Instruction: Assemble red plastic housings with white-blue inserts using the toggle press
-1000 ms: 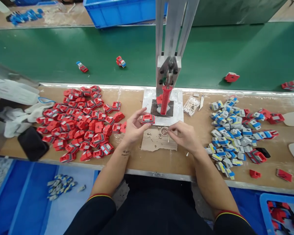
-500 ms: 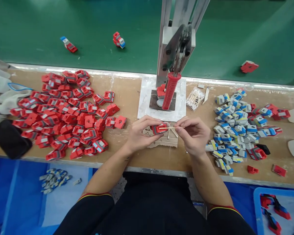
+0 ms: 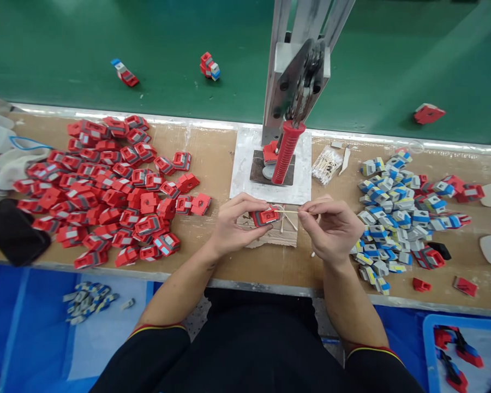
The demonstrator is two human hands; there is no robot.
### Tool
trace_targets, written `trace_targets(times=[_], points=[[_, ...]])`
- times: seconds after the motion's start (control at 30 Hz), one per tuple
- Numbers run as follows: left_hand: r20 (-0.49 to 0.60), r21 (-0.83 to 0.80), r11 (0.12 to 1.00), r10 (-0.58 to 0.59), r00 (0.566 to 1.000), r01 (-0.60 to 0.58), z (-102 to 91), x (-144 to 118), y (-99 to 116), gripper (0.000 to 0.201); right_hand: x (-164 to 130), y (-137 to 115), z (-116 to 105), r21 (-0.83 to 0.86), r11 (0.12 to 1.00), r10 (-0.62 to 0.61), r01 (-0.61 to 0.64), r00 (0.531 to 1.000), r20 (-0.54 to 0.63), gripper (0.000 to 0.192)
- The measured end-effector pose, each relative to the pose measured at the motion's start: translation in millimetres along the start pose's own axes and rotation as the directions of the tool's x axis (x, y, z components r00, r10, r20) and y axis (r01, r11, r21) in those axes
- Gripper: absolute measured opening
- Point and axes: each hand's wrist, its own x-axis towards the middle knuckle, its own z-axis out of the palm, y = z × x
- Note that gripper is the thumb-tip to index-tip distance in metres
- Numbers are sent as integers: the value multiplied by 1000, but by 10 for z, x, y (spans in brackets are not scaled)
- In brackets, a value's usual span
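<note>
A small red plastic piece [image 3: 265,216] with grey edging is pinched between the thumb and fingers of my left hand [image 3: 238,222]. My right hand [image 3: 331,226] grips a thin cotton swab [image 3: 288,212] by one end. The swab points left, its far tip at the red piece's upper right edge; whether it touches is too small to tell. Beneath both hands lies a torn piece of cardboard [image 3: 276,237] with several loose swabs [image 3: 284,221] on it. Behind them stands a toggle press with a red handle [image 3: 288,153], a red piece [image 3: 270,153] beneath it.
Many red pieces [image 3: 106,185] are heaped left, near a black phone [image 3: 14,232]. White, blue and yellow pieces [image 3: 382,213] crowd the right, with a swab bundle [image 3: 326,164] beside the press. A green belt [image 3: 159,33] runs behind; a blue tray [image 3: 429,349] sits lower right.
My right hand has drawn right with the swab, which lay across the red piece before. The red piece has tilted slightly in my left hand. Pieces on the green belt have shifted right.
</note>
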Motion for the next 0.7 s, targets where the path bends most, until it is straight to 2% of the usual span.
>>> trace_targets(times=[0.1,0.17,0.23,0.3,0.37,0.43,0.5,0.57,0.63,0.7], points=[[8,14,1000,-15,1000,15,-28,5,-7,33,36,0,-93,-30,999,18,-17,1000,13,15],[6,38,999,-31,999,31,-53,3,-28,32,52,41,-141,-127,991,61,-47,992,108,13],[-1,75,996,-43,999,43,-76,-5,-58,30,54,110,-159,-276,960,120,-38,951,286,10],[-8,109,993,-47,999,48,-90,-15,-89,28,49,173,-152,-384,923,166,19,881,442,11],[-12,131,990,-49,999,50,-92,-22,-106,27,48,191,-142,-401,914,161,64,848,504,14],[-10,135,990,-49,999,49,-83,-23,-105,27,58,152,-143,-340,939,113,57,880,461,14],[-8,123,992,-40,999,41,-69,-18,-87,29,71,79,-146,-225,974,63,15,940,335,14],[-2,112,993,-24,1000,24,-56,-11,-65,31,78,10,-133,-89,996,40,-22,978,207,15],[14,114,993,-10,1000,9,-48,-7,-47,32,72,-30,-95,17,999,31,-34,987,157,16],[33,121,993,0,999,-4,-46,-6,-38,33,56,-39,-43,48,998,24,-32,984,174,15]])
